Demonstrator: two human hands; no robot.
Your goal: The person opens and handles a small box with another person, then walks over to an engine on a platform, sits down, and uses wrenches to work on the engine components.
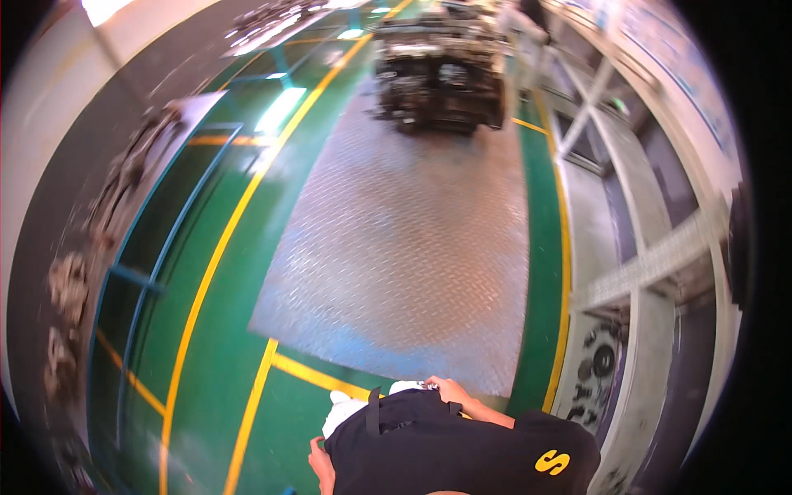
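My right hand (pixel 450 393) is held in front of my dark clothing (pixel 462 454), near its upper edge. Its fingers look bent and pressed together beside a small white shape (pixel 407 386); whatever they hold is too small to make out. Lower on the left, part of my left hand (pixel 322 467) shows at the edge of the clothing. Its fingers are mostly hidden, with another white shape (pixel 341 410) just above. A black strap (pixel 374 411) lies across the front of the clothing.
A patterned metal plate (pixel 404 247) stretches ahead over the green floor (pixel 219 330), towards a dark machine assembly (pixel 441 74). Blue rails (pixel 183 202) and metal parts (pixel 68 289) line the left. A pale metal frame (pixel 652 268) stands right. A person (pixel 528 37) is beyond.
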